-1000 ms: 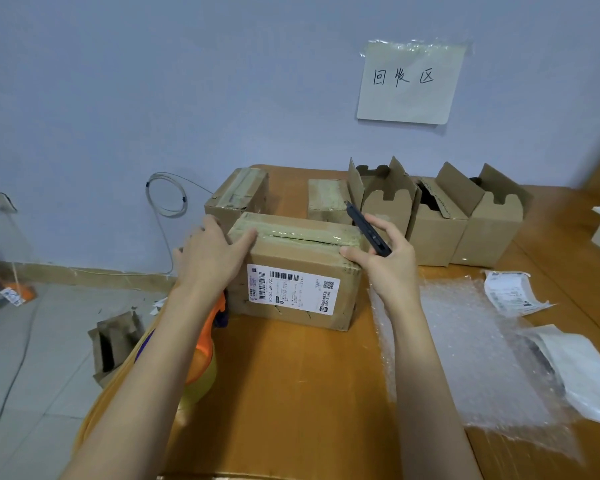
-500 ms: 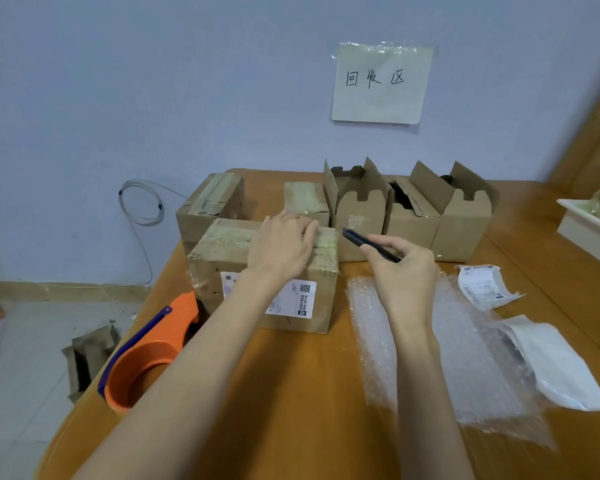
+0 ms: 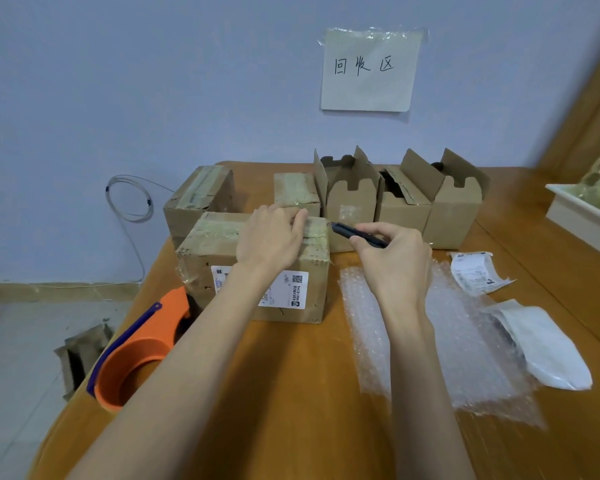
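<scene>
1. The wooden table (image 3: 291,393) carries the taped cardboard box (image 3: 201,268) left of middle, its shipping label towards the camera.
2. Opened cartons (image 3: 350,199) stand behind it. This box's top tape looks uncut, so the cutting seems yet to begin.
3. The left hand (image 3: 269,239) lies on the lid, fingers relaxed, steadying it.
4. The right hand (image 3: 395,261) curls round a slim black cutter (image 3: 347,231), its tip just beside the box's top right edge. The blade is too small to make out.

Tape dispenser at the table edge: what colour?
The tape dispenser is orange with a blue strip; head view.
</scene>
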A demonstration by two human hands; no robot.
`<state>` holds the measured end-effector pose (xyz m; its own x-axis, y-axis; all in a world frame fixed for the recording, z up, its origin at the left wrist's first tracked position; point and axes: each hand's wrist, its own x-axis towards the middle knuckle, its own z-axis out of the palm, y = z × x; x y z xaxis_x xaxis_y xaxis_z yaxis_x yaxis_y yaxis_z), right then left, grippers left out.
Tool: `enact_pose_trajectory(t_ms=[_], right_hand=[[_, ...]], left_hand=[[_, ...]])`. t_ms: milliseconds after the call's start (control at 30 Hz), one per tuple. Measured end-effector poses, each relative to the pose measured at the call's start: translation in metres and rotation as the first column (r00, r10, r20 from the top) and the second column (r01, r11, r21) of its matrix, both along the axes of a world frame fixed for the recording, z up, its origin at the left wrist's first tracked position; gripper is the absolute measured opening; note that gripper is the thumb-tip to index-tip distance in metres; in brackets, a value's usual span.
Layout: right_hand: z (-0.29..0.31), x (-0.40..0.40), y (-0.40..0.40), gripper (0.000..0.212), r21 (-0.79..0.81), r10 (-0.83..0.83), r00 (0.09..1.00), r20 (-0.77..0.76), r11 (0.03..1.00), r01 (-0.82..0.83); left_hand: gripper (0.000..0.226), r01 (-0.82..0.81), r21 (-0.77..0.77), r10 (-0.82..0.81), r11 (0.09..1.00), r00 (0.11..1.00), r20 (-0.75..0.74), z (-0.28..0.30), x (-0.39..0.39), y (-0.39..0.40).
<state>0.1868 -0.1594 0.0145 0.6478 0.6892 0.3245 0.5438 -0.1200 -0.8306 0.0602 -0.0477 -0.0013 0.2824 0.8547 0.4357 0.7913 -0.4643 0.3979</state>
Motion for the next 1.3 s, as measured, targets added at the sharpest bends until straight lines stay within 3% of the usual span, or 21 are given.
enact_pose_trajectory(t_ms=[467,867,1300], right_hand=[[0.0054,0.0000,-0.0027,0.020,-0.069,0.029,0.999,0.033,0.997,-0.027],[0.0033,0.0025,-0.0073,0.020,0.027,-0.046,0.999,-0.030,0.999,0.047],[-0.0016,0.0000,-0.0051,0.017,-0.001,-0.006,0.998,-0.056,1.000,0.006]], left_hand=[[0.046,-0.071,0.025,0.071,0.997,0.997,-0.004,0.0015,0.0036,-0.0023],[0.047,-0.073,0.045,0.073,0.996,0.997,0.010,0.0017,0.0042,-0.0032],[0.047,-0.066,0.062,0.065,0.996,0.998,0.019,0.0001,0.0036,-0.0009]])
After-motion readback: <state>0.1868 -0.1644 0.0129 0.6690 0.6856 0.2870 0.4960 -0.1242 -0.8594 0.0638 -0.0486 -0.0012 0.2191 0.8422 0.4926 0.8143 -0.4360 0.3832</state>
